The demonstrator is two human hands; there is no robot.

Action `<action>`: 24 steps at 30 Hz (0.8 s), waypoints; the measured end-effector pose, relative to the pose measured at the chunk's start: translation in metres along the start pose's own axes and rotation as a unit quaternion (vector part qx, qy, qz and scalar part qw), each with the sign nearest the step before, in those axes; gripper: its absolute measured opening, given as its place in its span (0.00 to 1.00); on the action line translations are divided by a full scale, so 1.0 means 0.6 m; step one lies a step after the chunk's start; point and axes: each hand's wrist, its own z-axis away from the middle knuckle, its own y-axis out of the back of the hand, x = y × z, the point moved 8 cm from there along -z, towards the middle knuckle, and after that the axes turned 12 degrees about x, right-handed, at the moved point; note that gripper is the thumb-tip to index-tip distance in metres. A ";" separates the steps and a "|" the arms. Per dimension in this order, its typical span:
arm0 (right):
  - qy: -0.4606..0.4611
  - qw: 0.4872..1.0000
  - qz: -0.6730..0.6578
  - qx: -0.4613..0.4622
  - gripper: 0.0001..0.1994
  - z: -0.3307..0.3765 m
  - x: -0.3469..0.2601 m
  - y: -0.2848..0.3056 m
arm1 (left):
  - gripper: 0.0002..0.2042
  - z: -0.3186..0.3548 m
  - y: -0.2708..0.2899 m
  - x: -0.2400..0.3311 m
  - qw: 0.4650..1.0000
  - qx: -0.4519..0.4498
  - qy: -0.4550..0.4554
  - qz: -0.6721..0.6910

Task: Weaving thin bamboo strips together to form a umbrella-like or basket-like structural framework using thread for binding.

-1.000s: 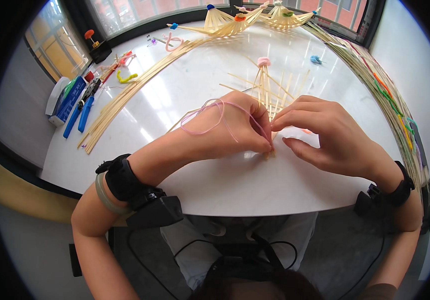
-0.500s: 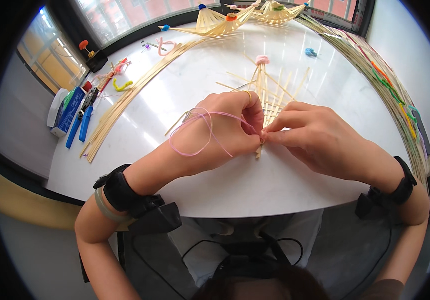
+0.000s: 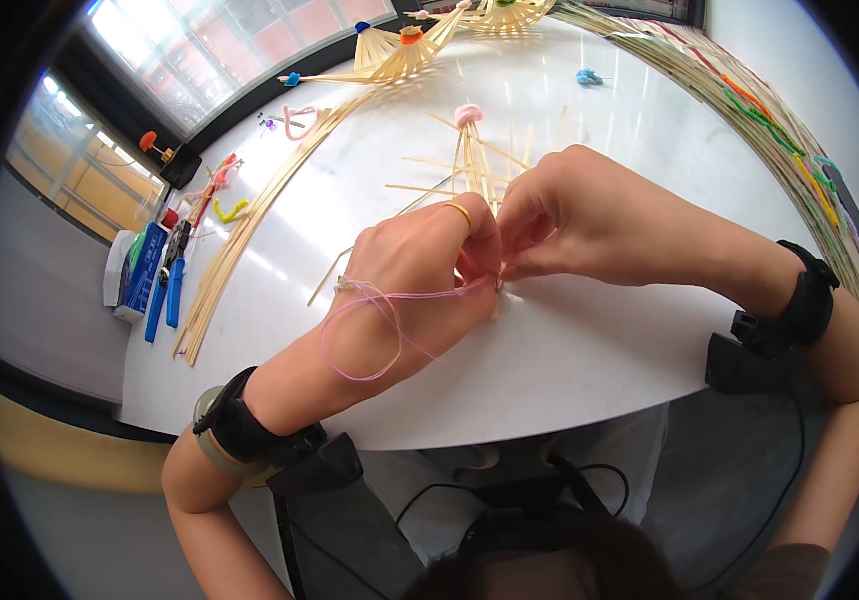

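The left hand (image 3: 422,258) pinches bamboo strips (image 3: 469,160), fanned beyond its fingertips; the right hand (image 3: 585,215) bunches just beside, its hold hidden. Pink cord (image 3: 420,296) trails behind the left fingertips.

Bright daylight from the dark-framed glass window (image 3: 240,50) falls across the glossy white worktop (image 3: 550,375), with pale glare streaks toward its left edge and soft shadow nearer its front edge (fisheye distortion bends straight lines; blackness rings the view).
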 end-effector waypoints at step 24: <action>-0.028 0.999 -0.022 -0.039 0.10 -0.013 -0.003 -0.008 | 0.08 0.009 0.008 0.025 0.991 0.061 -0.121 0.002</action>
